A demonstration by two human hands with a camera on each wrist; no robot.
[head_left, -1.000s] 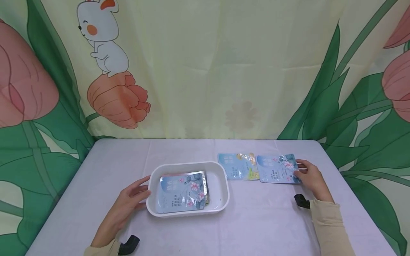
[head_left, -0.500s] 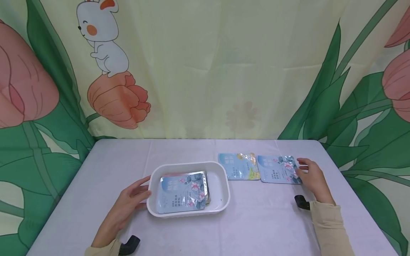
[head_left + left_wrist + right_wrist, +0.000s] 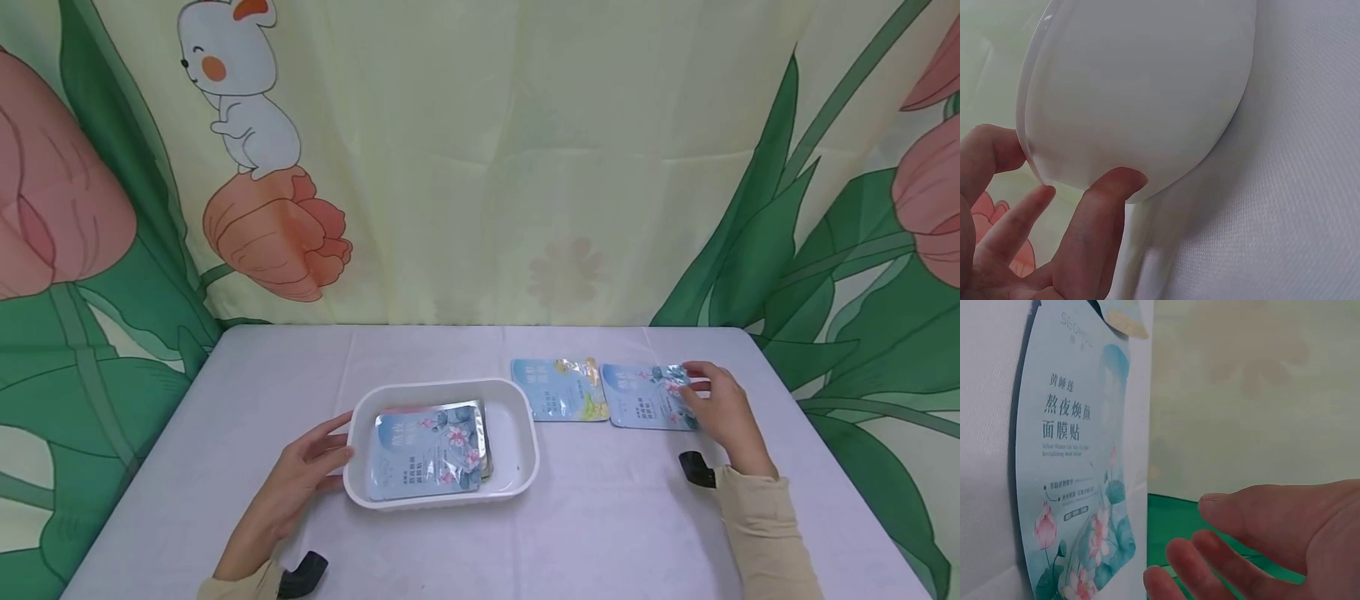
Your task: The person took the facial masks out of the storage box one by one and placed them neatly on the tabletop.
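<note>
In the head view, my left hand [image 3: 303, 467] rests against the left end of a white plastic tray [image 3: 523, 450]; its fingers are lightly bent. The left wrist view has a fingertip at the rim and another finger against the tray's smooth wall [image 3: 1141, 87]. Inside the tray, a blue face mask packet [image 3: 423, 454] with pink flowers lies on top of others. To the right, my right hand [image 3: 726, 412] is over the right edge of a lotus-printed face mask packet [image 3: 645, 398]. The right wrist view shows its fingers loosely bent, apart from the packet [image 3: 1079, 444].
A blue face mask packet with yellow print [image 3: 558, 390] lies left of the lotus one, close beside the tray's far right corner. White cloth covers the table [image 3: 585, 517]. A curtain with tulips and a rabbit [image 3: 255, 125] hangs behind the table's far edge.
My right hand let go of the lotus packet's right edge, drew back slightly, then moved left over that edge again. The left hand and tray have stayed put.
</note>
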